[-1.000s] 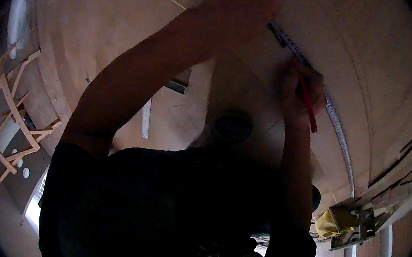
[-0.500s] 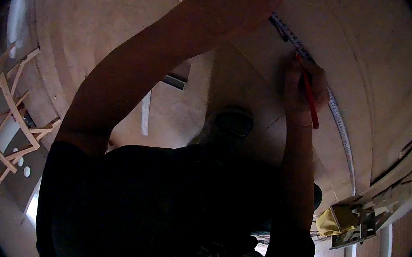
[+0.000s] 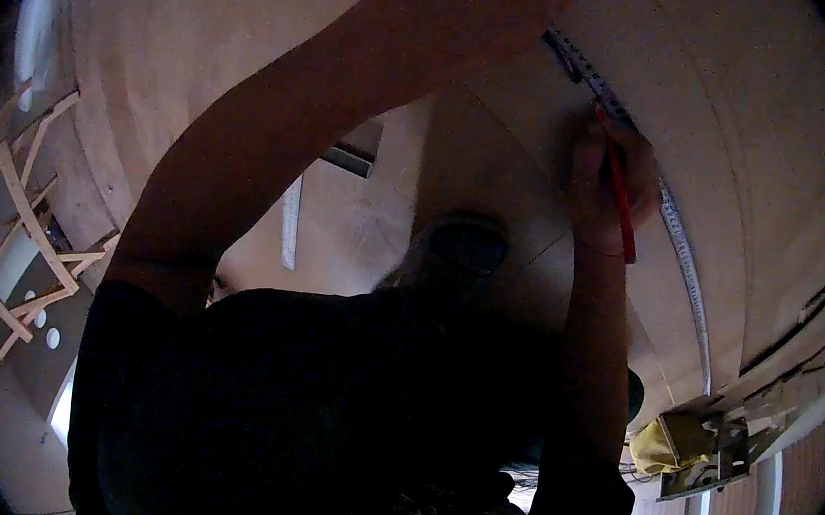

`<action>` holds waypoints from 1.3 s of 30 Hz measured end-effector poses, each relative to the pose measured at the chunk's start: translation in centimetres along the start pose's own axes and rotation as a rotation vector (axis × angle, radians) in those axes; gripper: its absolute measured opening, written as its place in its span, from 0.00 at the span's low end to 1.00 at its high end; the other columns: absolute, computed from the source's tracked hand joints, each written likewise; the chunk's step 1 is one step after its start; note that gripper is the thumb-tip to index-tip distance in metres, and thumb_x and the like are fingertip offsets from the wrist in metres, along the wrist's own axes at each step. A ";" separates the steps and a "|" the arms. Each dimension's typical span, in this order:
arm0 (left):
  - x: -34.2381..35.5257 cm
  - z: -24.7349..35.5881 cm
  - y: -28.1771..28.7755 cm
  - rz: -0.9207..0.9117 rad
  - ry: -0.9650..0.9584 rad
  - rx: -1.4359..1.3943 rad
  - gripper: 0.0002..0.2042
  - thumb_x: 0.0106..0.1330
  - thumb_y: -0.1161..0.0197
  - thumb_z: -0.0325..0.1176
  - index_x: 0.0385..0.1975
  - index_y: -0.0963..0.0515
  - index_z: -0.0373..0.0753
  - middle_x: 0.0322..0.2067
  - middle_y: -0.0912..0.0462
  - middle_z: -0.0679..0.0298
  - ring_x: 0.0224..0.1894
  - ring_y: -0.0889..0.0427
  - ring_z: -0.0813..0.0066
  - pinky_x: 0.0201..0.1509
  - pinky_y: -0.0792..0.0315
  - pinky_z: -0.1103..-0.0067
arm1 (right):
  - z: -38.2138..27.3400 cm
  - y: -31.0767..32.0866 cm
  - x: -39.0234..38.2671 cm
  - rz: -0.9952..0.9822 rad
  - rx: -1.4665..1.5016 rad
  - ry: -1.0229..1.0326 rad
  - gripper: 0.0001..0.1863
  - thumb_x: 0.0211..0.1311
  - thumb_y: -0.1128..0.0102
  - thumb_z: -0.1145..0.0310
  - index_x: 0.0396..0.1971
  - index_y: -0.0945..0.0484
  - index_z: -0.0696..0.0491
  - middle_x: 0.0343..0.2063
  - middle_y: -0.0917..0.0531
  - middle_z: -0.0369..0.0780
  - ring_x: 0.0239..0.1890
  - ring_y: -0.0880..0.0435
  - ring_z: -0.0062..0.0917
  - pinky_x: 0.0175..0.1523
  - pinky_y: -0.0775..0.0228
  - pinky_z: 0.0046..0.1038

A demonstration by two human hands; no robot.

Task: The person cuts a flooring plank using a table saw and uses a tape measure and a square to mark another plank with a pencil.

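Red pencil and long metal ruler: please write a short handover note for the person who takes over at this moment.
Left hand: pressed on the upper end of the long metal ruler, flat against the pale plywood panel.
Right hand: fingers closed on the red pencil, tip up at the ruler's edge.
Done: ruler placed; whether a line is drawn cannot be seen.
Left: marking along the ruler, probably.

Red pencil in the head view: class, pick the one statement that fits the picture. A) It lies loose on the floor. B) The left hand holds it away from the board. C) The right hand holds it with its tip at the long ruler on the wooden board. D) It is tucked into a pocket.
C: the right hand grips the red pencil, its tip against the long ruler lying on the wooden board.
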State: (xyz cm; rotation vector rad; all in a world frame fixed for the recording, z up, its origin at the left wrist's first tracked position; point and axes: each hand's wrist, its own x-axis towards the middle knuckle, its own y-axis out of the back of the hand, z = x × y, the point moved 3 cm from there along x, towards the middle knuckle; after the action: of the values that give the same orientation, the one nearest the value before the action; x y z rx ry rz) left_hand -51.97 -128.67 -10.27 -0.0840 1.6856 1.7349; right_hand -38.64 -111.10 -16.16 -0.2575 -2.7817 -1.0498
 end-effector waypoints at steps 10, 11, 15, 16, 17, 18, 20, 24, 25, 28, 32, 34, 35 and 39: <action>-1.1 0.3 0.8 0.066 -0.117 0.003 0.10 0.61 0.45 0.33 0.38 0.20 0.37 0.43 0.23 0.53 0.51 0.24 0.56 0.56 0.31 0.62 | -0.2 -0.1 0.3 0.025 -0.028 0.098 0.08 0.52 0.34 0.71 0.35 0.20 0.50 0.23 0.19 0.39 0.23 0.20 0.23 0.31 0.27 0.24; -1.4 0.3 1.1 0.088 -0.141 -0.018 0.10 0.61 0.44 0.33 0.38 0.20 0.38 0.44 0.23 0.53 0.52 0.25 0.56 0.57 0.31 0.62 | -0.1 -0.1 0.2 0.031 -0.014 0.091 0.08 0.52 0.34 0.71 0.34 0.20 0.50 0.23 0.19 0.38 0.23 0.20 0.24 0.31 0.27 0.24; -1.3 0.3 1.0 0.089 -0.167 -0.002 0.11 0.60 0.41 0.34 0.39 0.20 0.38 0.47 0.24 0.54 0.54 0.27 0.57 0.58 0.33 0.63 | 0.1 -0.3 -0.1 0.037 -0.033 0.050 0.07 0.54 0.33 0.69 0.33 0.20 0.51 0.24 0.19 0.39 0.26 0.20 0.23 0.32 0.27 0.24; -1.3 0.4 1.5 0.052 -0.158 0.026 0.11 0.60 0.40 0.34 0.40 0.20 0.38 0.47 0.24 0.55 0.54 0.26 0.57 0.58 0.33 0.63 | 0.2 -0.3 -0.2 0.035 -0.053 0.034 0.07 0.54 0.32 0.69 0.32 0.20 0.51 0.25 0.19 0.39 0.27 0.20 0.21 0.33 0.28 0.23; -1.0 0.5 1.4 0.009 -0.124 0.032 0.11 0.60 0.40 0.35 0.40 0.20 0.38 0.48 0.24 0.55 0.54 0.26 0.56 0.58 0.32 0.62 | 0.2 -0.2 -0.2 0.016 -0.069 0.045 0.07 0.54 0.32 0.68 0.33 0.20 0.51 0.25 0.19 0.39 0.27 0.20 0.22 0.33 0.28 0.23; -0.8 0.4 1.4 -0.031 -0.086 0.038 0.12 0.60 0.40 0.35 0.40 0.21 0.38 0.48 0.24 0.55 0.54 0.26 0.56 0.58 0.32 0.62 | 0.1 -0.1 -0.1 -0.001 -0.085 0.062 0.08 0.54 0.32 0.68 0.33 0.20 0.50 0.25 0.19 0.39 0.27 0.20 0.22 0.33 0.28 0.24; 0.4 0.1 0.5 -0.122 0.042 0.004 0.12 0.61 0.40 0.35 0.41 0.21 0.38 0.48 0.24 0.54 0.53 0.26 0.55 0.57 0.32 0.62 | 0.0 -0.1 0.2 -0.009 -0.067 0.054 0.08 0.54 0.32 0.67 0.33 0.20 0.50 0.25 0.19 0.39 0.27 0.20 0.22 0.33 0.28 0.24; -1.4 0.9 1.1 0.130 -0.062 0.061 0.11 0.61 0.41 0.34 0.39 0.21 0.37 0.46 0.23 0.53 0.52 0.25 0.55 0.55 0.30 0.62 | -0.5 0.7 0.2 -0.075 0.023 -0.036 0.08 0.56 0.32 0.64 0.33 0.19 0.49 0.26 0.19 0.39 0.28 0.20 0.22 0.34 0.28 0.24; -0.8 0.9 1.5 0.022 -0.022 0.045 0.11 0.62 0.42 0.35 0.39 0.21 0.37 0.46 0.23 0.53 0.52 0.25 0.55 0.54 0.30 0.63 | -1.0 1.4 0.1 -0.118 0.032 -0.051 0.07 0.56 0.33 0.64 0.32 0.20 0.48 0.27 0.19 0.39 0.28 0.20 0.22 0.34 0.28 0.23; 0.5 0.0 0.0 -0.038 -0.035 -0.033 0.11 0.62 0.42 0.36 0.39 0.21 0.37 0.46 0.23 0.52 0.52 0.25 0.56 0.54 0.29 0.63 | -1.4 4.7 -4.0 -0.215 0.024 -0.151 0.04 0.58 0.36 0.67 0.31 0.21 0.50 0.29 0.18 0.40 0.29 0.19 0.23 0.35 0.28 0.24; -0.1 0.3 -0.4 0.088 -0.276 0.131 0.13 0.63 0.43 0.38 0.42 0.21 0.38 0.49 0.23 0.54 0.51 0.25 0.58 0.56 0.31 0.65 | -2.7 10.6 -10.8 -0.175 0.357 -0.180 0.01 0.61 0.42 0.73 0.30 0.25 0.53 0.29 0.18 0.41 0.29 0.19 0.28 0.38 0.27 0.28; -0.7 -0.9 -2.3 0.342 -0.272 0.039 0.11 0.64 0.44 0.39 0.36 0.20 0.39 0.38 0.19 0.56 0.42 0.20 0.57 0.48 0.25 0.65 | -3.3 14.2 -13.1 -0.313 0.081 -0.093 0.02 0.61 0.42 0.73 0.31 0.26 0.53 0.29 0.19 0.41 0.30 0.19 0.29 0.39 0.27 0.29; -1.3 -1.2 -2.6 0.471 -0.284 -0.006 0.11 0.65 0.45 0.39 0.32 0.20 0.40 0.33 0.17 0.57 0.38 0.18 0.56 0.43 0.22 0.64 | -3.4 15.8 -14.2 -0.265 0.126 -0.117 0.02 0.61 0.42 0.74 0.32 0.26 0.53 0.29 0.18 0.41 0.31 0.19 0.29 0.39 0.27 0.29; -6.1 1.1 -1.9 -0.098 -0.142 -0.468 0.19 0.70 0.49 0.49 0.36 0.21 0.37 0.31 0.19 0.61 0.28 0.21 0.64 0.36 0.25 0.68 | -2.1 20.0 -19.8 -0.103 0.170 -0.180 0.05 0.62 0.44 0.74 0.38 0.25 0.55 0.33 0.17 0.42 0.34 0.18 0.31 0.42 0.27 0.29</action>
State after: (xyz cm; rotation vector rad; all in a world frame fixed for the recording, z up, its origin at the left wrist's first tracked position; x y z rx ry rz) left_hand -45.98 -130.53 -8.70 -0.2456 1.1309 1.9767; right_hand -14.88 -99.78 -5.94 -0.1984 -3.0537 -0.8417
